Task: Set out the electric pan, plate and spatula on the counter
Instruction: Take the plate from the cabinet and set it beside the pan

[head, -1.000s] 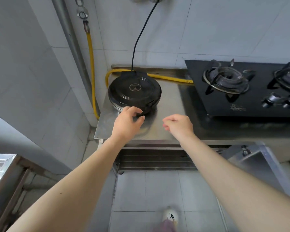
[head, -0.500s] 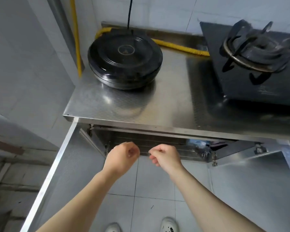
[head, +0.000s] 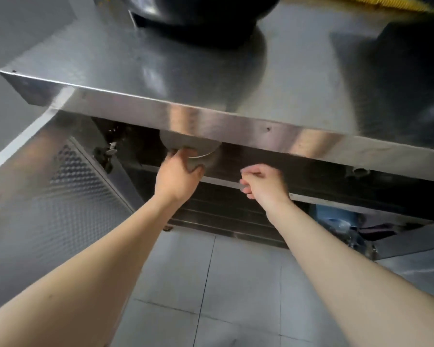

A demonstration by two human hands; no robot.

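Plate (head: pixel 187 144) (lying roughly level) gripped at rim by left hand (head: pixel 177 175).

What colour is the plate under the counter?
The plate looks pale grey; the head view shows it, somewhat blurred.
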